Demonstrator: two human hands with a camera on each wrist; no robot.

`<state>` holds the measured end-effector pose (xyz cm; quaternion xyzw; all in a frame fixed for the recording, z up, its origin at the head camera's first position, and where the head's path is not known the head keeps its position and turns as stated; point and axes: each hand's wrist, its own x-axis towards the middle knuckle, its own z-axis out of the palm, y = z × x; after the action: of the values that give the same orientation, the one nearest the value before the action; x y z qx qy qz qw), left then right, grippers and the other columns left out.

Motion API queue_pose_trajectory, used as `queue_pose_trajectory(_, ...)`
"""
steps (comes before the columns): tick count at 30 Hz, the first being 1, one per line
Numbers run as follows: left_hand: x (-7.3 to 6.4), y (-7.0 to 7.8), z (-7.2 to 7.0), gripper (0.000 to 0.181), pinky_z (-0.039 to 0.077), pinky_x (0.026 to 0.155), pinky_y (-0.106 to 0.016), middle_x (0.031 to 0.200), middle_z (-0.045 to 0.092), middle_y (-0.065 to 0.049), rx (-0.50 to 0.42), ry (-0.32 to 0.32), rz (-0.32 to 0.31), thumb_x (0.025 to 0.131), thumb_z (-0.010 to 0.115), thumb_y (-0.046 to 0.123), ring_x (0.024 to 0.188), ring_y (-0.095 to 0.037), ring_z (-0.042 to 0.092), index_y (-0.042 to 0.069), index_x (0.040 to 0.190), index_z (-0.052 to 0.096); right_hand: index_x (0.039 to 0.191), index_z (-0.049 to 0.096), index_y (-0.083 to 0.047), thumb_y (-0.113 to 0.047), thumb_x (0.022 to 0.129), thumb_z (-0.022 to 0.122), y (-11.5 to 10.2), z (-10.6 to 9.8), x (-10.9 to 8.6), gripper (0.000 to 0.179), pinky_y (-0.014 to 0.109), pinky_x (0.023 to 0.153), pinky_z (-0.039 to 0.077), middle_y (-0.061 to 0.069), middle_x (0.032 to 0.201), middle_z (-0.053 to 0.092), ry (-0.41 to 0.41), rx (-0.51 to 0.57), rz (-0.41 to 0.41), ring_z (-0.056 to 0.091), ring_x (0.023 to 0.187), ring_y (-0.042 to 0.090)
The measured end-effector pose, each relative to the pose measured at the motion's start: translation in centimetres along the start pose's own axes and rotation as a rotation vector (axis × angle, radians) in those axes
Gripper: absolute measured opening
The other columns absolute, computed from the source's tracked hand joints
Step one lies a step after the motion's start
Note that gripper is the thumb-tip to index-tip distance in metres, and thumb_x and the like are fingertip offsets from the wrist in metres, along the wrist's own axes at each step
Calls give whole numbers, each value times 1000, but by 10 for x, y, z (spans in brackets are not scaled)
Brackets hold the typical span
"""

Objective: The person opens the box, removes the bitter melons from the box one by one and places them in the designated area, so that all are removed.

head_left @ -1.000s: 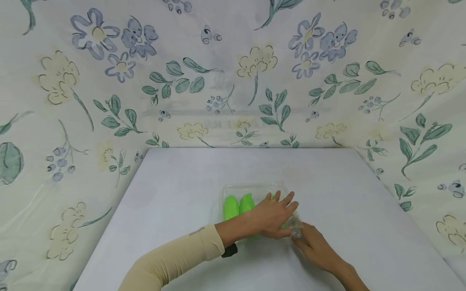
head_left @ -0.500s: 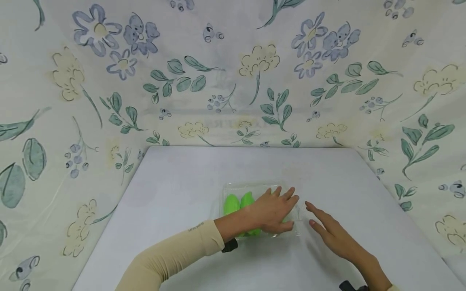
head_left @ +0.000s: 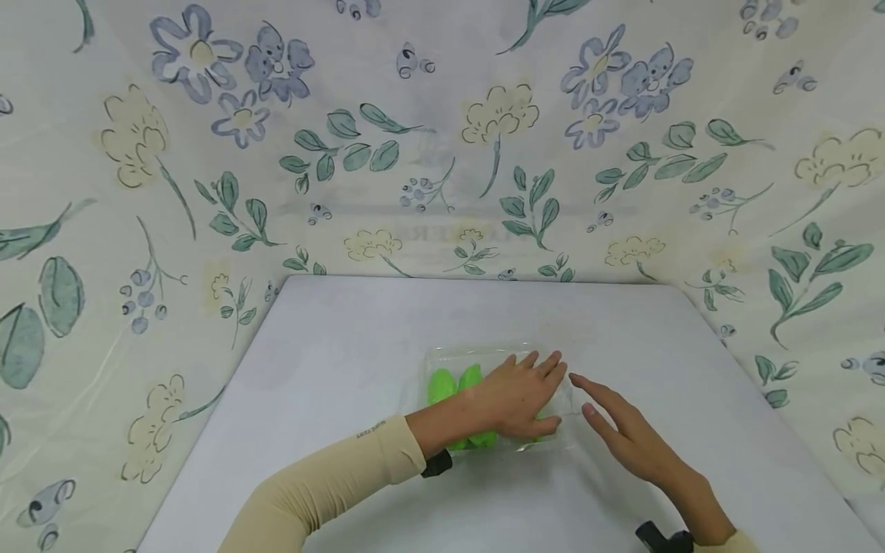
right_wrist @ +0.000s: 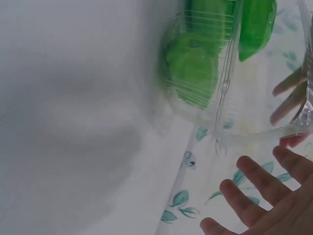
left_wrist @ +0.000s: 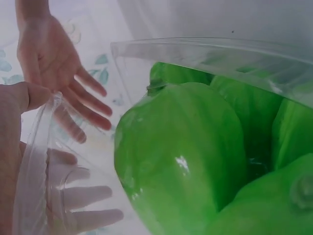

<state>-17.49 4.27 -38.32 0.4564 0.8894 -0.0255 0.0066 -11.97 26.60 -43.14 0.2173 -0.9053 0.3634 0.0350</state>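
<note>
— What are your fingers doing?

— My left fingers (head_left: pixel 546 365) are straight and spread, laid against the clear lid (left_wrist: pixel 36 156), with the thumb (left_wrist: pixel 36 96) at its rim; I see no curl round it. My right fingers (head_left: pixel 600 393) are extended, slightly apart and empty, just beside the lid and tray (right_wrist: pixel 226 84).

— How would you do this step well?

— I judge it to be steadying the lid. I'd press with the whole left spread, since such thin plastic would probably bow under one fingertip, and brace the tray's side with the right. The green pieces (left_wrist: pixel 181 147) lie in the tray and seem to stand proud of its rim, so I'd watch that none gets pinched.

— What can't you make out?

— My left forearm (head_left: pixel 442 422) covers some green pieces, so I can't count them. Whether the lid's far edge meets the tray, I can't tell. Under it all is the white tabletop (head_left: pixel 346 346); beyond, the floral sheet (head_left: pixel 442 215) runs out of view.
</note>
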Motion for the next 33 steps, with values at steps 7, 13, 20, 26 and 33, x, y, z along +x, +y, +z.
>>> queue_pose_trajectory(7, -9, -2, -11, 78, 36, 106, -49, 159, 27, -9, 29, 27, -7, 97, 43, 59, 141, -34, 33, 9, 155, 28, 147, 44, -7, -22, 106, 44, -4, 2, 2, 43, 66, 99, 33, 17, 147, 45, 12, -21, -14, 39, 134, 42)
queue_pose_trajectory(13, -19, -4, -21, 79, 35, 106, -50, 159, 27, -8, 46, 79, -17, 96, 43, 60, 142, -35, 31, 11, 156, 28, 145, 45, -4, -17, 106, 45, -9, 2, 5, 42, 66, 97, 36, 19, 145, 47, 23, -28, -24, 42, 132, 44)
queue_pose_trajectory(20, -40, -10, -40, 78, 31, 109, -53, 161, 22, -8, 58, 103, -44, 97, 42, 60, 145, -37, 22, 15, 157, 23, 145, 46, -6, -16, 105, 45, -14, 0, 8, 41, 66, 97, 36, 18, 146, 46, 44, -33, -36, 41, 133, 43)
queue_pose_trajectory(26, -65, -21, -51, 78, 26, 110, -55, 162, 17, -7, 33, 151, -82, 97, 45, 58, 147, -37, 14, 17, 158, 20, 145, 46, -6, -15, 105, 45, -18, -2, 12, 41, 66, 97, 36, 19, 145, 47, 41, -43, -44, 41, 133, 43)
queue_pose_trajectory(33, -96, -35, -58, 78, 24, 110, -57, 163, 13, -6, 85, 252, -108, 97, 44, 57, 147, -36, 12, 20, 159, 14, 148, 43, -6, -18, 106, 45, -25, -6, 16, 44, 67, 99, 33, 18, 145, 47, 51, -60, -48, 40, 134, 43)
